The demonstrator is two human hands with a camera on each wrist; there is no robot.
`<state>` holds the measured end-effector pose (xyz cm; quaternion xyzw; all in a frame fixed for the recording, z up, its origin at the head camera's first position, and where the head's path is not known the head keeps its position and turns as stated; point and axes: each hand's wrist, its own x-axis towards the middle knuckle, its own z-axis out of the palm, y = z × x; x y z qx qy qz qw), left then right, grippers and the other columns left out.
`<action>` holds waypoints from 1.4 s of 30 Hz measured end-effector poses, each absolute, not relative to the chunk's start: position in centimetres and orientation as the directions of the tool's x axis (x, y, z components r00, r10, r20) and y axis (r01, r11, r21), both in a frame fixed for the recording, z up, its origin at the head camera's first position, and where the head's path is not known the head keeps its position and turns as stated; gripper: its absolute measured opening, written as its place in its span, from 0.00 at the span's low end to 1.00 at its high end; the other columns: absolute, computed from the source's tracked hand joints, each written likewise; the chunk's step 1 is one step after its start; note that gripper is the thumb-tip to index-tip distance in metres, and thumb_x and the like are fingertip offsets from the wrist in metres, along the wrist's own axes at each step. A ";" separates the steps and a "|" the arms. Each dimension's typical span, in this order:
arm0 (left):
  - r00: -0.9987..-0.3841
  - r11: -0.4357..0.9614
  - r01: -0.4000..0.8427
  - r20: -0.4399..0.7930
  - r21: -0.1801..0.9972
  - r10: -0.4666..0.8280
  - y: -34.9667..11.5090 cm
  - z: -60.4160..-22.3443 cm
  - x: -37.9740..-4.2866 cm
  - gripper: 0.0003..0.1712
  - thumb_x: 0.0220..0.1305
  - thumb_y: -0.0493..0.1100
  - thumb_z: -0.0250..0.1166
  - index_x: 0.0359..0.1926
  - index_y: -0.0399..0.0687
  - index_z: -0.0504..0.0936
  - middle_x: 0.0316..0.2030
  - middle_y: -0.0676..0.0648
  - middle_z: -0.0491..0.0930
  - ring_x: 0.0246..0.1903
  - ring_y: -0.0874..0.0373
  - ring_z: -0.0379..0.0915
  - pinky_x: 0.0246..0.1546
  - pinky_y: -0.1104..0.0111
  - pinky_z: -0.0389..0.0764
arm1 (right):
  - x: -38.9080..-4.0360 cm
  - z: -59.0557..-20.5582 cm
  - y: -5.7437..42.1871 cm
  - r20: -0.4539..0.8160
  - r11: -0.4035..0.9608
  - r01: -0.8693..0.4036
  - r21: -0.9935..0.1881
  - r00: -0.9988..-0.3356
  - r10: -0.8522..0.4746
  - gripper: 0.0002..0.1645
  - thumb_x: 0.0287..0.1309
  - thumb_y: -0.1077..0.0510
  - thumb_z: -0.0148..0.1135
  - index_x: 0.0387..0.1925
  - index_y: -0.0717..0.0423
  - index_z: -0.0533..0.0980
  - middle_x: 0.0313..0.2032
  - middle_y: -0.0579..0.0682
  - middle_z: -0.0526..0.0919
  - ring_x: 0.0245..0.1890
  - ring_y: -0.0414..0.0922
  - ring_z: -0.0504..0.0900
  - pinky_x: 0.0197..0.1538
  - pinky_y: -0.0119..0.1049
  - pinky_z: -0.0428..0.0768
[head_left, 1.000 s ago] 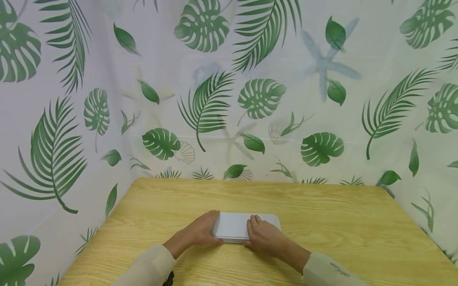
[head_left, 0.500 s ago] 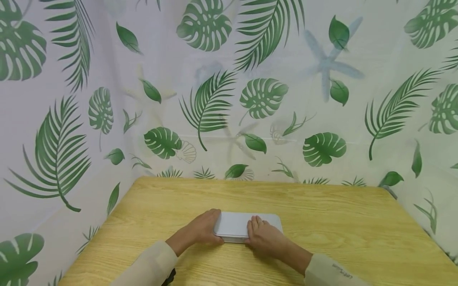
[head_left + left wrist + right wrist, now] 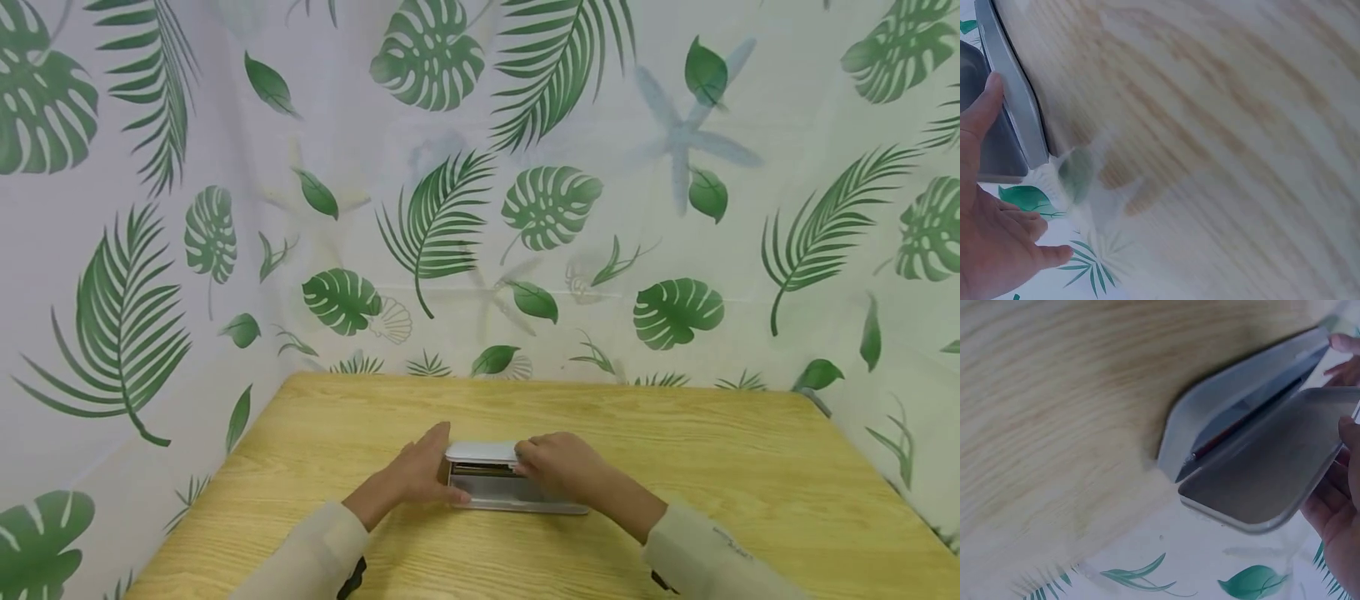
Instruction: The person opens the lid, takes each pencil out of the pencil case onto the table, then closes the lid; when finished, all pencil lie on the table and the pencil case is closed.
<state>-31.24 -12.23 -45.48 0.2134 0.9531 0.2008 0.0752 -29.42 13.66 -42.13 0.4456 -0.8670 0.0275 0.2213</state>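
Observation:
A silvery metal pencil case (image 3: 517, 505) lies on the table in the head view, its hinged lid (image 3: 480, 452) tilted up and back. My left hand (image 3: 416, 473) holds the case's left end. In the left wrist view its thumb (image 3: 990, 103) presses on the front rim, with the other fingers stretched past the end. My right hand (image 3: 562, 467) pinches the raised lid toward its right side. Through the opening, the right wrist view shows a dark reddish pencil (image 3: 1235, 433) along the hinge side. The right hand hides part of the case in the head view.
The case stands on a wood-grain table (image 3: 675, 442). White sheeting with green leaves (image 3: 551, 204) hangs behind the table and along its sides. Pale sleeves (image 3: 318, 554) cover both forearms.
The lid was down with my right hand resting on it; now that hand has lifted it, and the inside shows. My left hand has stayed at the left end, its fingers slightly raised.

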 end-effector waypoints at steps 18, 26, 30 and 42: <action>-0.914 0.869 0.391 0.015 0.303 0.406 -11.5 -44.8 -31.4 0.76 0.35 0.70 0.74 0.73 0.35 0.44 0.74 0.38 0.44 0.73 0.44 0.43 0.68 0.40 0.53 | -34.4 -42.8 13.3 0.656 0.781 -0.623 0.033 -0.576 -0.488 0.15 0.52 0.62 0.69 0.42 0.65 0.81 0.38 0.57 0.81 0.38 0.51 0.79 0.41 0.41 0.81; -0.885 0.859 0.441 -0.035 0.260 0.465 -10.7 -44.2 -31.4 0.68 0.42 0.67 0.73 0.73 0.37 0.49 0.74 0.41 0.48 0.73 0.46 0.45 0.69 0.43 0.54 | -35.0 -43.4 13.3 0.381 0.845 -0.497 -0.199 -0.833 -0.400 0.25 0.63 0.55 0.59 0.56 0.69 0.71 0.52 0.63 0.78 0.55 0.58 0.76 0.59 0.51 0.75; -0.882 0.864 0.432 -0.077 0.258 0.465 -10.8 -44.3 -31.6 0.66 0.42 0.67 0.72 0.73 0.38 0.50 0.74 0.41 0.49 0.73 0.47 0.46 0.69 0.44 0.55 | -35.1 -43.8 13.0 0.225 0.857 -0.411 -0.310 -0.908 -0.354 0.25 0.68 0.53 0.53 0.59 0.66 0.66 0.54 0.63 0.75 0.56 0.58 0.74 0.60 0.53 0.73; -0.871 0.876 0.443 -0.139 0.190 0.471 -11.1 -43.9 -32.5 0.64 0.41 0.68 0.73 0.71 0.38 0.56 0.71 0.41 0.57 0.71 0.48 0.53 0.68 0.49 0.62 | -35.5 -44.6 13.4 0.234 0.803 -0.402 -0.441 -0.915 -0.329 0.21 0.66 0.57 0.55 0.55 0.66 0.73 0.53 0.61 0.79 0.57 0.57 0.76 0.61 0.51 0.73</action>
